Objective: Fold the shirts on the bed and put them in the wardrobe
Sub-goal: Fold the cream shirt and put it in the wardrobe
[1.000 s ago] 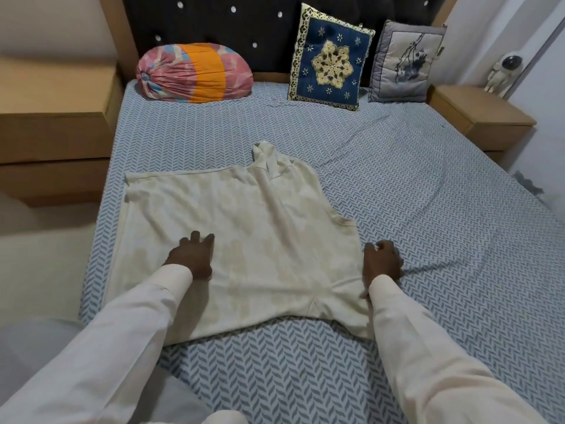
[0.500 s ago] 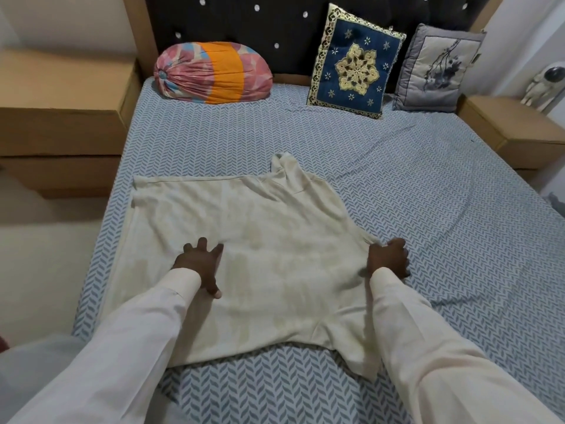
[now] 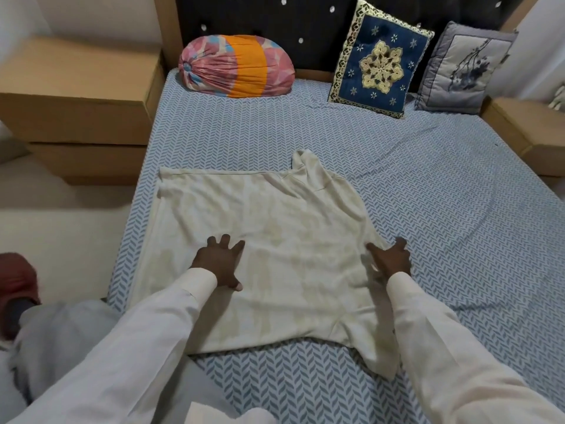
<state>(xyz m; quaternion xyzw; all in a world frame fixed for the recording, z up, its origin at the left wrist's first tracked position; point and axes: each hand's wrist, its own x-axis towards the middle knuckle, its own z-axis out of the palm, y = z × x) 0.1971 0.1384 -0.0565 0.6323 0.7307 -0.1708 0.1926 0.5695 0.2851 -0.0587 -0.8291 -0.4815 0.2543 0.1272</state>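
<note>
**On the cream shirt: left palm flat, right hand at the edge**

Under the left hand (image 3: 218, 264) lies the cream shirt (image 3: 290, 240), spread out on the bed (image 3: 443, 215). The hand presses down on the cloth with its fingers straight and fanned and its thumb out to the side, grasping nothing. Across the cloth from it, the right hand (image 3: 391, 260) sits at the shirt's right edge, thumb over the fabric and fingers reaching onto the herringbone sheet. The hand is blurred, so I cannot tell whether it pinches that edge or only rests there.

Both forearms wear pale long sleeves. The right forearm crosses the shirt's near corner, where a flap of cloth trails toward the person. Beyond the hands, the shirt's neck points away toward the dark studded headboard (image 3: 305, 19).

Farther out, a pink-and-orange bolster (image 3: 237, 67) lies beyond the left hand. A blue embroidered cushion (image 3: 380, 59) and a grey cushion (image 3: 464, 67) lean against the headboard beyond the right hand. A brown bedside unit stands outside each hand, the left unit (image 3: 79, 87) and the right unit (image 3: 526, 130).
</note>
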